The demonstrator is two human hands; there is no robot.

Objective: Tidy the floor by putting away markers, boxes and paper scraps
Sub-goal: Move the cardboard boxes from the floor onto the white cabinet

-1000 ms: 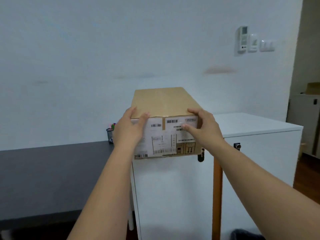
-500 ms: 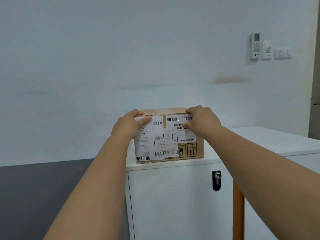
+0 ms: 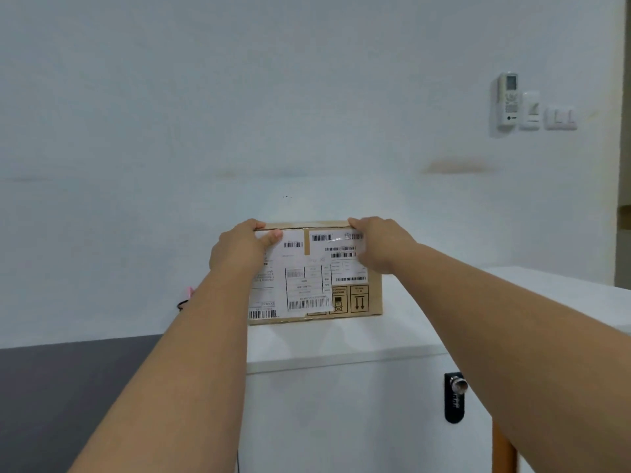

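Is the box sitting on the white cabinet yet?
Touching. The head view shows the box resting with its bottom edge flat on the white cabinet, no gap.

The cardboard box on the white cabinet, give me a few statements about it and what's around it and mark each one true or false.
1. The cardboard box sits on top of the white cabinet. True.
2. Only the right hand touches the box. False: the left hand is on its other upper corner too.
3. The box's near face carries white labels with barcodes. True.
4. The box is open, flaps standing up. False: it is closed, with tape over the top edge.
5. A remote control hangs on the wall up to the right. True.
6. The cabinet lock is left of the box. False: it is lower right.
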